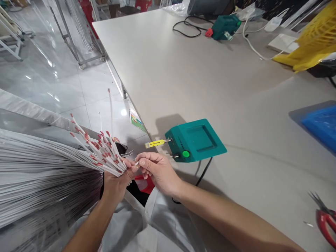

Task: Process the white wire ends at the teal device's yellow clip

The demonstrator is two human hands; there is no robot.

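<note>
A bundle of thin white rods or wires [105,154] with reddish-brown ends is gripped in my left hand [118,182]. Their tips fan out upward above my fingers. My right hand [159,171] meets the left one, thumb and forefinger pinched on a small white wire end near the left fingertips. Which strand it belongs to is partly hidden. Just beyond the right hand, at the table edge, sits a teal device [204,140] with a green button. A yellow tube-like piece [155,143] sticks out of its left side on a metal rod.
Long white strands [39,175] lie along the left side. Red-handled scissors [325,217] rest at the lower right of the table [236,87]. A blue package [320,122], a yellow basket [309,42] and another teal device [225,26] with cables stand farther off.
</note>
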